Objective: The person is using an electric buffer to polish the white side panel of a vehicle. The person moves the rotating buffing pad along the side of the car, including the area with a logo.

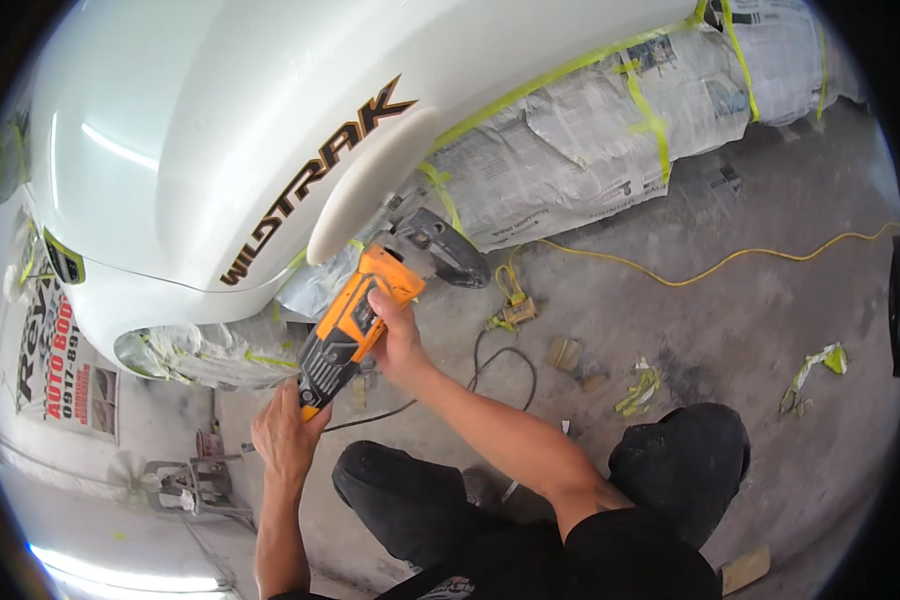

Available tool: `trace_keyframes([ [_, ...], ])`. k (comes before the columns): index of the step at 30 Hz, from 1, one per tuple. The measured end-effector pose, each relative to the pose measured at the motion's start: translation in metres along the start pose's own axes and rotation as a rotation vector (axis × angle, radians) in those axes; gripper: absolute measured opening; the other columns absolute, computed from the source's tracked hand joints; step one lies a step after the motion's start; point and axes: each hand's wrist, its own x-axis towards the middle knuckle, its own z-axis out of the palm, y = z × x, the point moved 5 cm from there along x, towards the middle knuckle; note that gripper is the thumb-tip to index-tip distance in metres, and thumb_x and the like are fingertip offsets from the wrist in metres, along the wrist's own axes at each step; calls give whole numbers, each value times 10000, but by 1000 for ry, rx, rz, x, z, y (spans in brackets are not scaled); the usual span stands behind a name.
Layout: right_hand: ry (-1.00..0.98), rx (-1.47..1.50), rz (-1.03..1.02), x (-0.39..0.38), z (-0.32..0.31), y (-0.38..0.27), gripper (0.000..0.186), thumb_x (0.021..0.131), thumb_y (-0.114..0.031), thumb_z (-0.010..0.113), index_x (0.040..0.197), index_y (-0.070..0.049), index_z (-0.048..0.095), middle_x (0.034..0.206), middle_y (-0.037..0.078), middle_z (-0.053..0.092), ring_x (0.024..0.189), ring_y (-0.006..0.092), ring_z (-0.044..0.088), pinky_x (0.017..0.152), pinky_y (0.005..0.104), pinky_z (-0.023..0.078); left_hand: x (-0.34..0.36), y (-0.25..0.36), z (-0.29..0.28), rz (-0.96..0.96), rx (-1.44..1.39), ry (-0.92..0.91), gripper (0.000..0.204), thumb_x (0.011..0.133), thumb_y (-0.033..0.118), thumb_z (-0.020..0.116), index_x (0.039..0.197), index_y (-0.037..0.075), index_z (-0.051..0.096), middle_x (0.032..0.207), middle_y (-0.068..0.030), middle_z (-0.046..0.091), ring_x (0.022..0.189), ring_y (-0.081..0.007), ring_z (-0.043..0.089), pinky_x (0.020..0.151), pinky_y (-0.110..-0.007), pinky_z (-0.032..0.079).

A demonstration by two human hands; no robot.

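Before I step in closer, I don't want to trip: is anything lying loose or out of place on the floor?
Yes. A yellow cord snakes loose across the concrete floor, and torn scraps of yellow tape lie scattered right of the polisher. The car panel itself looks unmarked.

Grey concrete floor strewn with yellow cable and tape scraps.

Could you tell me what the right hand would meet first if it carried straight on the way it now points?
Probably the white car panel: the right hand grips the orange polisher, whose pad already looks pressed against it.
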Motion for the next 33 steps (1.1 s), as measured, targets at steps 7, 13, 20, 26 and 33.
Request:
trace_keyframes([
  [7, 59, -40, -158, 6, -6, -49, 485, 978, -369, 620, 1343, -73, 503, 1174, 61, 651, 1089, 201, 650, 949, 394, 537, 26, 31, -2, 61, -73, 56, 548, 720, 299, 855, 1132, 50, 593, 862, -104, 636, 741, -327, 660, 630, -432, 508],
  [13, -12, -161, -182, 13, 8, -81, 558, 991, -497, 550, 1348, -71, 503, 1230, 107, 635, 1149, 264, 625, 1010, 420, 502, 52, 37, -1, 167, -119, 89, 600, 709, 312, 857, 1167, 49, 573, 886, -90, 621, 753, -306, 654, 632, -414, 503],
  [20, -54, -183, 87, 13, -3, 18, 602, 979, -561, 549, 1361, -98, 507, 1288, 80, 621, 1193, 237, 603, 1029, 432, 482, 14, -43, 17, 92, -86, 61, 598, 679, 296, 872, 1139, 59, 573, 848, -79, 621, 722, -300, 659, 626, -418, 510],
  [26, -101, -90, 253, 10, -3, 124, 582, 982, -536, 570, 1362, -101, 504, 1258, 88, 638, 1172, 239, 622, 1002, 457, 496, -35, -128, 32, -12, -20, 8, 533, 679, 280, 865, 1082, 75, 582, 830, -94, 614, 748, -308, 666, 637, -430, 513],
  [33, -171, -105, 438, 11, -1, 201, 581, 964, -556, 581, 1345, -123, 505, 1287, 84, 617, 1185, 220, 608, 993, 456, 511, -64, -191, 41, -76, 45, -21, 556, 659, 263, 872, 1094, 76, 580, 838, -74, 615, 752, -288, 665, 648, -423, 515],
])
